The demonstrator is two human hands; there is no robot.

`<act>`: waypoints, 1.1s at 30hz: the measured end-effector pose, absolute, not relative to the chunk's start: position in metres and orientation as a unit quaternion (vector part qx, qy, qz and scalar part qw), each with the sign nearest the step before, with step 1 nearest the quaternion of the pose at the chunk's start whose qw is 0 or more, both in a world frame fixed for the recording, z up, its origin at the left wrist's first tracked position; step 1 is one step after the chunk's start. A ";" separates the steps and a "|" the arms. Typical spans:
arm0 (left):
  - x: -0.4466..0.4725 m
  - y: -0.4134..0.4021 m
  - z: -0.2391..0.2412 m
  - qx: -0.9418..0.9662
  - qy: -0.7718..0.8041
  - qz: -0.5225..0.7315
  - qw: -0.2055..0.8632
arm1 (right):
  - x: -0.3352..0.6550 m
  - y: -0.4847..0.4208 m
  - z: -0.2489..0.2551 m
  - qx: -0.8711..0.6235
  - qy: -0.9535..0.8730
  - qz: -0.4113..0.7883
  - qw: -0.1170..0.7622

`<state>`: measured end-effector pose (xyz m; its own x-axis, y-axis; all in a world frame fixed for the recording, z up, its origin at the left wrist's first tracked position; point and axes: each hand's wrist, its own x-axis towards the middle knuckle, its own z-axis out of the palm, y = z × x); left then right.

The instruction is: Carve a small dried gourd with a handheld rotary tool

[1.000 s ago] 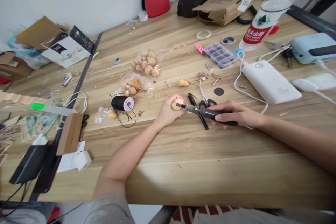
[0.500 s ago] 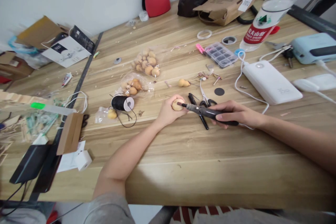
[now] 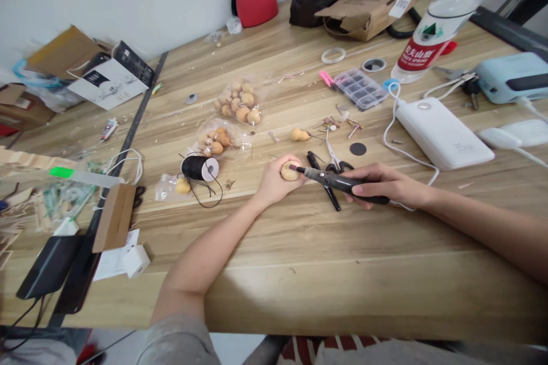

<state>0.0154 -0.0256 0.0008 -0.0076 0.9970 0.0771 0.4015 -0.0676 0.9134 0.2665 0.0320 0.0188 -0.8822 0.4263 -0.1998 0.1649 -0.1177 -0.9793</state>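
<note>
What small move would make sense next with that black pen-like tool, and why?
Perhaps a light, short stroke of the black tool across the pale round piece: the right hand grips the tool with its tip at the piece's face, and the left hand holds the piece. Whether they touch, I can't tell.

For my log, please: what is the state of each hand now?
Left hand: closed around a pale round object.
Right hand: closed around a black handheld tool.

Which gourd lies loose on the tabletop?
The small gourd left of the scissors; the rest lie in plastic bags, except the round one in the left hand.
</note>
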 end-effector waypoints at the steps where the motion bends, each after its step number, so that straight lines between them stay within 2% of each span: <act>1: 0.015 -0.026 0.000 0.602 0.574 0.413 0.371 | 0.266 0.032 0.020 -0.225 -0.662 0.710 0.085; 5: 0.014 -0.026 -0.002 0.592 0.568 0.418 0.391 | 0.266 0.031 0.022 -0.223 -0.674 0.701 0.067; 11: 0.018 -0.026 0.005 0.604 0.590 0.404 0.353 | 0.266 0.031 0.018 -0.229 -0.647 0.720 0.105; 20: 0.014 -0.026 -0.002 0.606 0.573 0.409 0.371 | 0.266 0.032 0.021 -0.219 -0.669 0.707 0.070; 26: 0.017 -0.026 -0.001 0.611 0.589 0.412 0.332 | 0.266 0.032 0.019 -0.245 -0.643 0.718 0.101; 33: 0.014 -0.026 -0.001 0.619 0.569 0.412 0.352 | 0.267 0.032 0.020 -0.209 -0.662 0.716 0.080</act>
<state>0.0144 -0.0257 -0.0010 0.0135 0.9939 0.1092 0.4137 -0.1050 0.9043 0.2666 0.0324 0.0202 -0.9002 0.3906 -0.1925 0.1614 -0.1112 -0.9806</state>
